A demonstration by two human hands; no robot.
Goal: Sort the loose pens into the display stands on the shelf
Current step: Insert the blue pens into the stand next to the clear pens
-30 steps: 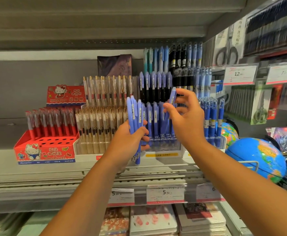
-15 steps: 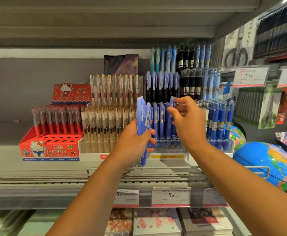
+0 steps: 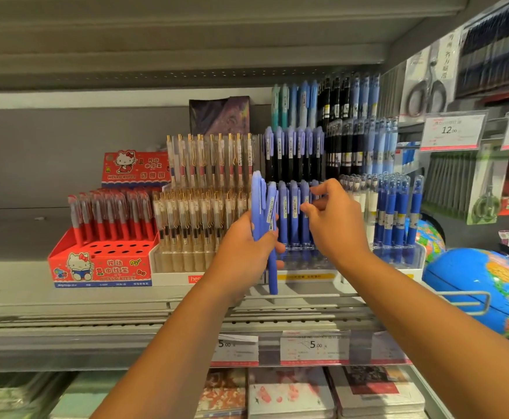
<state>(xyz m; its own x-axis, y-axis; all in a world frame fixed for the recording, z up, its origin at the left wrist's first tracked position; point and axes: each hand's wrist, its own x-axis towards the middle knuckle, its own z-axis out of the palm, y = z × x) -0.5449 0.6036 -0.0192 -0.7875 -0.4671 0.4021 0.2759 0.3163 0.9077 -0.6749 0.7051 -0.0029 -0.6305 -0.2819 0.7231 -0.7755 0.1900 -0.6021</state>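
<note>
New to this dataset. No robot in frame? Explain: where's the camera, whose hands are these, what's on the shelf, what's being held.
There is no machine here. A person works with bare hands, and the one picture comes from a wide-angle camera worn on their head, looking forward and down. That is why both forearms reach in from the bottom.

The left hand grips a bundle of loose blue pens, held upright. The right hand is at the blue pen stand with its fingers curled. Whether it pinches a pen cannot be told.

On the shelf, from the left, are a red cartoon-cat stand with red pens, gold-clip pens, the blue pen stand, then darker blue pens. A globe sits at the far right.
</note>
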